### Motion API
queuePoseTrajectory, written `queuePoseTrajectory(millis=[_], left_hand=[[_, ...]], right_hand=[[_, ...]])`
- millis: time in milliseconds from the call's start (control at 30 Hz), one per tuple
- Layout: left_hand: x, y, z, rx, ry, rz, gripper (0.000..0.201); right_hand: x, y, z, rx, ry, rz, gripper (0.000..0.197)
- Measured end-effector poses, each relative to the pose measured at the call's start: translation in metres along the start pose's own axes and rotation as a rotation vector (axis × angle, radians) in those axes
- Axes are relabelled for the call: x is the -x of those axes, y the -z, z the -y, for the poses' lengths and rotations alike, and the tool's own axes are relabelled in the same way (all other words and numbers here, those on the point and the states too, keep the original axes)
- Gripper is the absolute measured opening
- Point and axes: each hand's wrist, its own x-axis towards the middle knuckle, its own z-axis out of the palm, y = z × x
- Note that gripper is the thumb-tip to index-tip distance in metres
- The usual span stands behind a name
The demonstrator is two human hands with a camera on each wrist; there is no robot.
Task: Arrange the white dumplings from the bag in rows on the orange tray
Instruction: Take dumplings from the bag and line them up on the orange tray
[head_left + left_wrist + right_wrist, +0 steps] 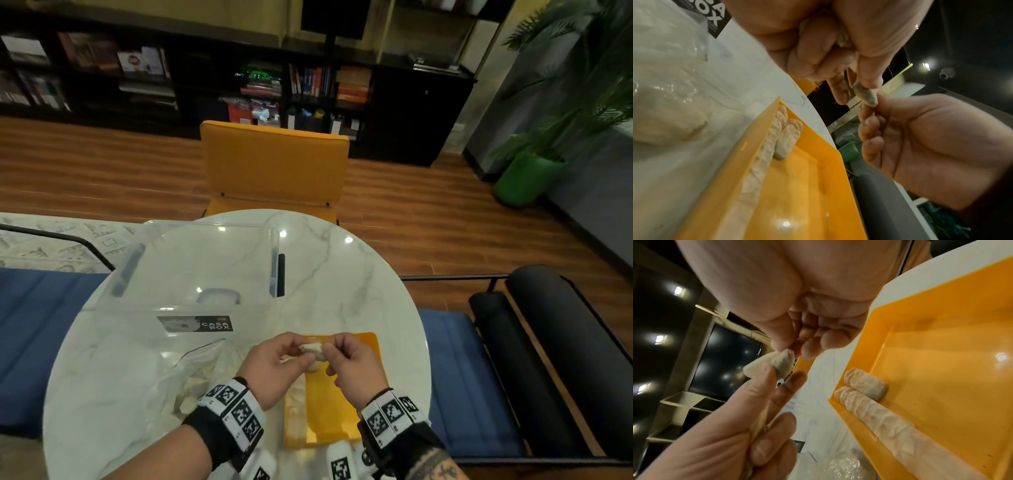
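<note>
We are pinching one dumpling between left hand and right hand at lower centre, above the orange tray; squeezing could tear it.

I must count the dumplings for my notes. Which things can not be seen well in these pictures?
- Tray row count: in the head view the left hand covers its far end; both wrist views cut the row off.
- Held dumpling: the grip of both hands hides most of it; the right hand covers one end.
- Bag contents: blurred by plastic.
</note>
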Motion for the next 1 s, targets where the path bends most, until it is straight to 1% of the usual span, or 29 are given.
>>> queuePoseTrajectory(millis=[67, 200, 233, 267, 367, 433, 467, 500, 600, 700, 767, 833, 867, 900, 967, 1000], left_hand=[[0.002, 0.001, -0.004, 0.080, -0.005, -0.010, 0.016], [0.003, 0.001, -0.006, 0.170, 0.006, -0.043, 0.021], [0.003, 0.001, -0.006, 0.163, 0.011, -0.046, 0.024], [0.004, 0.002, -0.006, 0.147, 0.020, -0.046, 0.028], [0.005, 0.003, -0.004, 0.088, 0.033, -0.040, 0.045], [0.006, 0.005, -0.004, 0.056, 0.027, -0.045, 0.054], [0.005, 0.005, -0.004, 0.041, 0.027, -0.043, 0.054], [0.005, 0.006, -0.003, 0.024, 0.029, -0.038, 0.049], [0.005, 0.007, 0.003, -0.033, 0.017, -0.049, 0.024], [0.005, 0.006, 0.010, -0.079, 0.017, -0.049, 0.023], [0.004, 0.005, 0.014, -0.088, 0.019, -0.048, 0.017], [0.003, 0.002, 0.017, -0.077, 0.021, -0.040, 0.004], [0.003, 0.002, 0.019, -0.072, 0.023, -0.034, 0.004], [0.002, 0.001, 0.022, -0.073, 0.030, -0.030, 0.006], [0.002, 0.001, 0.026, -0.085, 0.065, -0.034, 0.006], [0.001, 0.002, 0.029, -0.119, 0.095, -0.045, 0.006]], right_hand=[[0.002, 0.000, -0.002, -0.027, -0.008, 0.005, 0.012], [0.011, -0.002, 0.000, -0.119, 0.018, 0.025, 0.007], [0.012, -0.002, 0.000, -0.141, 0.016, 0.028, 0.004], [0.013, -0.003, 0.002, -0.152, 0.002, 0.033, 0.006], [0.012, -0.002, 0.003, -0.092, -0.062, 0.066, 0.020], [0.011, -0.002, 0.004, -0.051, -0.057, 0.102, 0.019], [0.010, -0.003, 0.004, -0.045, -0.038, 0.108, 0.017], [0.009, -0.003, 0.005, -0.049, -0.015, 0.096, 0.014], [0.004, -0.003, 0.004, -0.048, 0.047, -0.002, 0.013], [0.001, -0.001, 0.003, -0.036, 0.109, -0.055, 0.010], [0.001, -0.002, 0.003, -0.022, 0.127, -0.029, 0.003], [0.000, -0.003, 0.001, 0.060, 0.131, 0.016, 0.017], [-0.002, -0.003, -0.001, 0.116, 0.131, 0.032, 0.021], [-0.004, -0.002, -0.002, 0.168, 0.132, 0.042, 0.017], [-0.011, 0.001, -0.005, 0.268, 0.133, 0.046, 0.004], [-0.015, 0.003, -0.008, 0.327, 0.126, 0.042, 0.003]])
